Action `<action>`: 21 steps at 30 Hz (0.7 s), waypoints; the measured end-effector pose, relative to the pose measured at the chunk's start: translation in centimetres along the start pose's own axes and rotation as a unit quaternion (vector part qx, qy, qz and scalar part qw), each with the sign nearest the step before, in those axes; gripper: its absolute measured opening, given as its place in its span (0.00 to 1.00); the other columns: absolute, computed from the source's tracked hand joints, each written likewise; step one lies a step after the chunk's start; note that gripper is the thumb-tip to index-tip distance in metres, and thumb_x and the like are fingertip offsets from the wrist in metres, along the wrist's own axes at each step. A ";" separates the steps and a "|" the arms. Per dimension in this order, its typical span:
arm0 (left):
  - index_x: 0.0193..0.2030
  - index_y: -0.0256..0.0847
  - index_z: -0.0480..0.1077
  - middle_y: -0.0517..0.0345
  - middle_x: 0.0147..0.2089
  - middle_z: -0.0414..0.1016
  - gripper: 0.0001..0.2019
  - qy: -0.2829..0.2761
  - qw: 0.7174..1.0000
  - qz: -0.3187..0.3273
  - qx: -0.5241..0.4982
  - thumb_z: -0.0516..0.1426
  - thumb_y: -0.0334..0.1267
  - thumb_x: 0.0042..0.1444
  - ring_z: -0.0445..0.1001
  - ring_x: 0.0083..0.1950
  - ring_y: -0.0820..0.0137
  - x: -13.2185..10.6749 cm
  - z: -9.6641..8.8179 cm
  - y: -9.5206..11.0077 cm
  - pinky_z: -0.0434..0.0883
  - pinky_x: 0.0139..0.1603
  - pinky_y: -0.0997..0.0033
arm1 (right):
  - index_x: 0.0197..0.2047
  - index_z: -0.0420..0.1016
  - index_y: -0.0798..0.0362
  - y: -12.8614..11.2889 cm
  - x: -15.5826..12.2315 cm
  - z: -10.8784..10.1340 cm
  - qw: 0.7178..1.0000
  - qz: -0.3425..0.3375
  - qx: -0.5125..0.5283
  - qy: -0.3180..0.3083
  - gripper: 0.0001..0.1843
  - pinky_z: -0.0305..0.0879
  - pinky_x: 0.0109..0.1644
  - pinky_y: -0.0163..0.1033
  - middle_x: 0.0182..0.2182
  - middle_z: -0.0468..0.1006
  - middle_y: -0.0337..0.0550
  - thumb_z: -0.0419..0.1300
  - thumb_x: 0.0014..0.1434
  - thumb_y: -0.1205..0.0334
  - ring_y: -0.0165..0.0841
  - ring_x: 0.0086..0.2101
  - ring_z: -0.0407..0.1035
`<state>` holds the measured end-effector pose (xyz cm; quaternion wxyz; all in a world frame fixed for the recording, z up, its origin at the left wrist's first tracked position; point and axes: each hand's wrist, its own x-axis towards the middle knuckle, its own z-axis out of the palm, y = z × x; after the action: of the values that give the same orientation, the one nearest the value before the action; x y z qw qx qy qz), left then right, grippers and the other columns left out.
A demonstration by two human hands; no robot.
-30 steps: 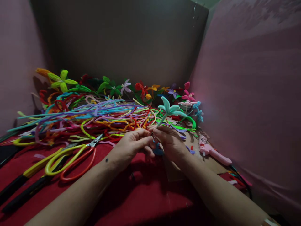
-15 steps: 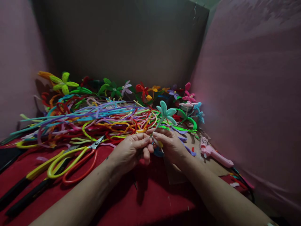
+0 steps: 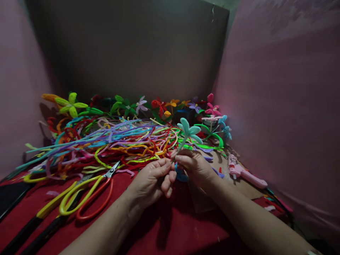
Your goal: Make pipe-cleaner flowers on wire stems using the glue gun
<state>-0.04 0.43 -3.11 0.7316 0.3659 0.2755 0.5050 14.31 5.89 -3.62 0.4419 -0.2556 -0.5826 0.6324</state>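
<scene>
A light-teal pipe-cleaner flower stands on a thin stem above my two hands. My right hand pinches the stem just under the bloom. My left hand is closed beside it, its fingertips pressed to the lower end of the same stem. A bit of blue pipe cleaner shows between the hands. Both hands hover over a red cloth on the table.
A heap of loose pipe cleaners in many colours lies behind the hands. Finished flowers line the back wall. Scissors with yellow and red handles lie left. A pink glue gun lies right, near the pink wall.
The view has tipped slightly, so hands and flower sit lower in frame. My left fingers have curled tighter against the stem. The flower has turned a little.
</scene>
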 end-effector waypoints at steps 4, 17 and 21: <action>0.31 0.34 0.67 0.61 0.21 0.70 0.08 -0.008 0.998 -0.005 0.066 0.55 0.38 0.55 0.63 0.12 0.80 0.0 -0.5 0.1 0.66 0.15 0.79 | 0.26 0.74 0.54 -0.3 -0.1 0.2 1.000 0.007 0.007 0.005 0.05 0.57 0.35 0.36 0.24 0.70 0.36 0.63 0.48 0.61 0.28 0.28 0.62; 0.32 0.36 0.69 0.63 0.23 0.72 0.05 0.264 0.893 0.165 0.325 0.58 0.36 0.50 0.68 0.19 0.79 -1.1 -1.0 4.5 0.64 0.21 0.80 | 0.28 0.77 0.54 -1.6 1.1 -1.6 0.993 -0.048 0.038 0.104 0.06 0.52 0.27 0.33 0.27 0.73 0.39 0.64 0.44 0.62 0.28 0.28 0.62; 0.31 0.36 0.69 0.63 0.23 0.72 0.06 0.274 0.894 0.173 0.310 0.59 0.36 0.49 0.66 0.17 0.80 -1.0 -1.8 4.5 0.61 0.18 0.81 | 0.26 0.77 0.53 -1.6 1.3 -2.1 0.992 -0.071 0.023 0.103 0.04 0.50 0.26 0.33 0.25 0.71 0.37 0.64 0.45 0.63 0.26 0.25 0.60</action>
<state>-4.20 0.99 -0.46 0.3778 0.4633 0.5397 0.5927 15.81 7.98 -2.23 0.5494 -0.2669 -0.5359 0.5829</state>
